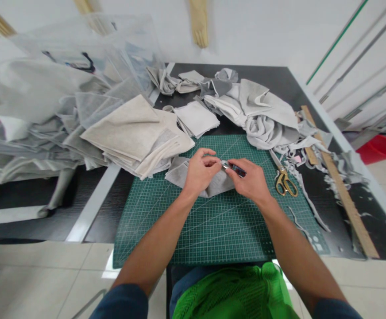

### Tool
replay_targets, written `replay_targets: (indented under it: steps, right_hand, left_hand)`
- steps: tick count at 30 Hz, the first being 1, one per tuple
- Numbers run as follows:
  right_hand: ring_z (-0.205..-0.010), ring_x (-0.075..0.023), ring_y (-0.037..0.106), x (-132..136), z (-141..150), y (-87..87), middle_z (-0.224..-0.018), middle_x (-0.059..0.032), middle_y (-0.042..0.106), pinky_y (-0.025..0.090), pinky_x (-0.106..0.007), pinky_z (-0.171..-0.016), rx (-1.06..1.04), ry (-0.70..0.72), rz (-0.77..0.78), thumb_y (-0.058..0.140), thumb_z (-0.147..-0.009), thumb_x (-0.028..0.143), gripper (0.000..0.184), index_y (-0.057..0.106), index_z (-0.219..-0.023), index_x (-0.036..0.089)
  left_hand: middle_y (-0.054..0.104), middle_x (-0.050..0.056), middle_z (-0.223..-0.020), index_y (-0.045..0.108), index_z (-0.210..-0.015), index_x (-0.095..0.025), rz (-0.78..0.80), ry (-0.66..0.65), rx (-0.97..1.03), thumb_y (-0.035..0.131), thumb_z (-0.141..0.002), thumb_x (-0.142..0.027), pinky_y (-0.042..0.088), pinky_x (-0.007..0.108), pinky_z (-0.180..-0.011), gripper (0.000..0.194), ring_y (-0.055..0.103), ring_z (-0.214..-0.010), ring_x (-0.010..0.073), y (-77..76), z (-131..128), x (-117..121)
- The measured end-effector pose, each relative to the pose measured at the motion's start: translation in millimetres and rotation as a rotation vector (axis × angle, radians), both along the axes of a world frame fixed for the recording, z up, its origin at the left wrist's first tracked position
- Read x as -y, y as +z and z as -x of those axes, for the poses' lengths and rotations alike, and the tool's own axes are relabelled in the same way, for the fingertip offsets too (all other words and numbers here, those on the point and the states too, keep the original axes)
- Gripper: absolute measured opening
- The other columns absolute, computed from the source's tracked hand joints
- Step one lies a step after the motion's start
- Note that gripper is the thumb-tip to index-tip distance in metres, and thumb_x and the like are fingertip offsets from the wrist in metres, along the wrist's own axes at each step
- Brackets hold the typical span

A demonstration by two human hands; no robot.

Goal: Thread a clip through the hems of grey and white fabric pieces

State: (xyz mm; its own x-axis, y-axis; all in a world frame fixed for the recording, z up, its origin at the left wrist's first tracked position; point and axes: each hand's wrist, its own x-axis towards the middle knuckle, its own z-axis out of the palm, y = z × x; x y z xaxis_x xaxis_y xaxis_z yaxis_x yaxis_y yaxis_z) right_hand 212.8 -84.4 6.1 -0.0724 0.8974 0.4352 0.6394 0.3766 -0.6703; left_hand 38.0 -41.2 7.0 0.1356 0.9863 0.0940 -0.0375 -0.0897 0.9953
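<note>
My right hand (248, 178) is closed round a small dark-handled tool with a silver metal end (237, 170), which points left. Just left of it, my left hand (202, 170) has thumb and forefinger pinched together at the metal end; what lies between those fingertips is too small to make out. Beneath both hands is a folded piece of grey fabric (213, 187), lying on the green cutting mat (213, 230). Scissors with gold handles (285, 182) lie on the mat to the right of my right hand.
Stacked fabric pieces (129, 128) crowd the left, in front of a clear plastic bin (140, 53). Crumpled grey cloth (266, 115) is heaped behind the mat. A wooden ruler (349, 199) and fabric scraps lie right. A red bucket (380, 149) stands beyond the table.
</note>
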Motion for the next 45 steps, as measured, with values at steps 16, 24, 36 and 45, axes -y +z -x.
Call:
replay_targets:
  steps: [16,24,36,45]
  right_hand:
    - [-0.091,-0.0229,0.07,2.2,8.4,0.8,-0.103,-0.0065,0.077,0.056,-0.036,-0.084,-0.061,-0.038,0.011,0.062,-0.096,0.034,0.022,0.074,-0.112,0.025]
    - [-0.089,-0.0228,0.069,2.0,8.5,1.4,-0.1,-0.006,0.076,0.055,-0.037,-0.083,-0.049,-0.033,0.015,0.061,-0.097,0.034,0.021,0.075,-0.109,0.025]
    - [-0.084,-0.022,0.068,2.0,10.8,-1.7,-0.097,-0.0057,0.076,0.054,-0.036,-0.08,-0.071,-0.04,0.009,0.06,-0.098,0.033,0.021,0.075,-0.109,0.025]
    - [-0.085,-0.0227,0.07,2.3,11.1,-0.3,-0.098,-0.0054,0.077,0.054,-0.037,-0.08,-0.089,-0.039,0.035,0.059,-0.097,0.033,0.02,0.076,-0.104,0.026]
  left_hand:
    - [0.078,0.003,-0.085,0.053,-0.105,-0.02,0.066,-0.026,0.021,0.077,-0.073,-0.019,0.055,0.027,-0.068,0.04,0.072,-0.071,0.0151,3.9,-2.5,5.4]
    - [0.077,0.002,-0.085,0.053,-0.105,-0.021,0.089,-0.018,0.062,0.078,-0.072,-0.019,0.055,0.028,-0.069,0.042,0.071,-0.072,0.0149,4.4,-3.7,6.1]
    - [0.077,0.001,-0.083,0.052,-0.105,-0.021,0.109,-0.014,0.092,0.078,-0.071,-0.019,0.055,0.028,-0.07,0.043,0.071,-0.071,0.0144,7.7,-3.8,7.5]
    - [0.075,0.0,-0.082,0.052,-0.106,-0.022,0.114,-0.017,0.101,0.08,-0.071,-0.022,0.054,0.028,-0.069,0.045,0.069,-0.07,0.0141,5.2,-3.1,7.5]
